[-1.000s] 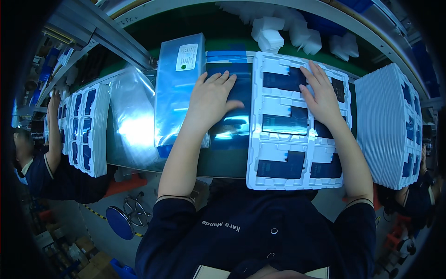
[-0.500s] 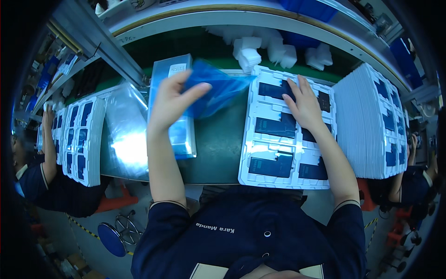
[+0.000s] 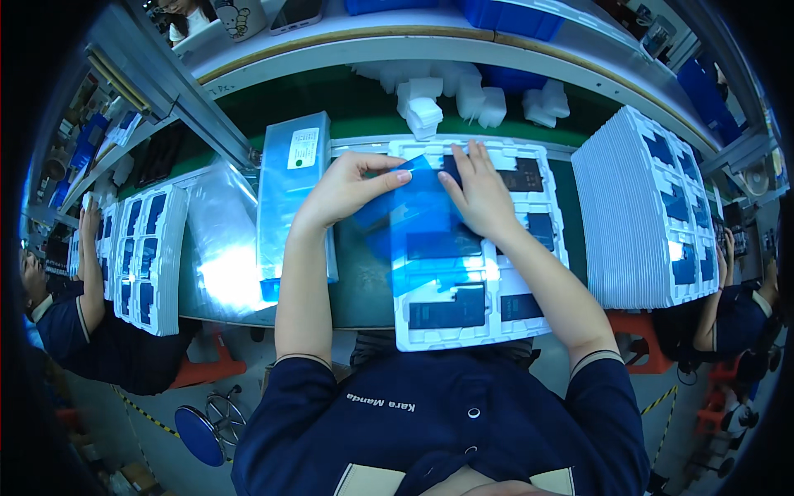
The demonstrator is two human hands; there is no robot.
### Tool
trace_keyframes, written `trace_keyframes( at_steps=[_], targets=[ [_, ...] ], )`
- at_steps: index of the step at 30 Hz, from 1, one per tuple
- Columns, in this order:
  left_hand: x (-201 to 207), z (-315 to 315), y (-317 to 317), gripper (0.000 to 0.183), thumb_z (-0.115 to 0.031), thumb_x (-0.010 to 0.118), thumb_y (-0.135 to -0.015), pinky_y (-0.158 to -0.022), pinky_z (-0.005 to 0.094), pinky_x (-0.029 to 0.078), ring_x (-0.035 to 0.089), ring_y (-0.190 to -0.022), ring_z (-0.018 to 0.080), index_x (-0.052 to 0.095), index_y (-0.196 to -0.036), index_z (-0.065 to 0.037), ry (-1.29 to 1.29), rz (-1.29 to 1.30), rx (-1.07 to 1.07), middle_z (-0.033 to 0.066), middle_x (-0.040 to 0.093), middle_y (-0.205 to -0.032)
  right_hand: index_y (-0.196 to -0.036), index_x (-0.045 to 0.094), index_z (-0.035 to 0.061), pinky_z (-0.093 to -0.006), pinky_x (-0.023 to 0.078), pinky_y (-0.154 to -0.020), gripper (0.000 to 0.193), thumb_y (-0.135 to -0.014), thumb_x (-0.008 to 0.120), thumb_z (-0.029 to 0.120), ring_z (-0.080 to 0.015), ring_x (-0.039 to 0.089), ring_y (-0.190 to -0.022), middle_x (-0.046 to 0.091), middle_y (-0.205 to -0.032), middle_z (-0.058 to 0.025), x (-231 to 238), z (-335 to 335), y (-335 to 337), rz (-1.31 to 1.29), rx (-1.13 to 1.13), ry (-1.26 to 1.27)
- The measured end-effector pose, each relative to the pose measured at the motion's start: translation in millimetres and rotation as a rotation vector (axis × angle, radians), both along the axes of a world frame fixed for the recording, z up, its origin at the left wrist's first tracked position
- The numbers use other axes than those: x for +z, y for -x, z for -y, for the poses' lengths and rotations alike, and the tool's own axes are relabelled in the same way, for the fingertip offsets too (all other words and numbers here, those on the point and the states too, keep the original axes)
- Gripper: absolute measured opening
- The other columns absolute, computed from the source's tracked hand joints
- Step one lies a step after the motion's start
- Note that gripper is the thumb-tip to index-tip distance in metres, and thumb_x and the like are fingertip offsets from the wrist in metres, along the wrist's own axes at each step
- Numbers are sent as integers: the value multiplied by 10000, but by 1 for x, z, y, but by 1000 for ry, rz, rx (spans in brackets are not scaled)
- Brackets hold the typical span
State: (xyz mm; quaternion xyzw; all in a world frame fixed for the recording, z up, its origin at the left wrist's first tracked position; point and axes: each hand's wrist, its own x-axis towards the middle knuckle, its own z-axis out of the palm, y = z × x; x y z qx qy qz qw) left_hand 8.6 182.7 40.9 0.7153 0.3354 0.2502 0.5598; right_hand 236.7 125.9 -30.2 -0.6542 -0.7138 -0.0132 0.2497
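left hand point(image 3: 360, 188): wrist bent rightward, thumb and forefinger pinching translucent blue plastic film point(image 3: 423, 211) | film: over left part of white moulded plastic tray point(image 3: 426, 340) | right hand point(image 3: 481, 197): palm down, unclenched, fingers extended forward over tray

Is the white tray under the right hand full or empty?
Not empty: the tray holds dark flat pieces. Whether it's full, I cannot tell: blue film and the right hand cover parts.
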Motion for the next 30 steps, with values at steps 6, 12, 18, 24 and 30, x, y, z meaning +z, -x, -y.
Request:
trace_keyframes(
  at_steps=[6,12,18,24,30],
  targets=[
    [-16,-3,13,454,-328,731,-798,-679,257,499,635,-739,136,676,-1070,31,-72,-160,125,135,695,-848,-1124,602,2,-330,426,-904,303,-962,482,227,-207,557,-977,585,-1099,-105,29,1,0,-883,323,89],
    [-17,0,12,439,-347,722,-806,-684,268,500,635,-746,154,691,-1035,25,-34,-154,71,136,694,-859,-1329,470,64,-232,466,-758,502,-856,638,53,-89,546,-836,574,-996,-51,50,25,9,-1066,544,419],
    [-26,-3,7,348,-238,701,-814,-689,248,454,589,-780,132,682,-1087,-23,-650,-5,223,77,626,-794,-1242,572,52,-188,462,-722,416,-838,642,-13,-60,534,-787,538,-901,-17,44,22,6,-1030,500,396],
    [-11,11,9,511,-216,768,-714,-540,218,343,419,-535,80,630,-1187,-80,-359,-64,238,-31,524,-626,-1136,603,16,-194,463,-747,293,-847,634,-14,-62,536,-825,552,-910,-16,34,14,-3,-1264,356,181],
    [-22,16,-12,391,-134,760,-758,-689,242,476,628,-838,134,613,-1110,-50,-253,33,234,80,668,-898,-1102,596,10,-213,474,-766,272,-835,643,-13,-74,546,-837,574,-935,-31,32,14,-1,-1316,373,187]
  ],
)
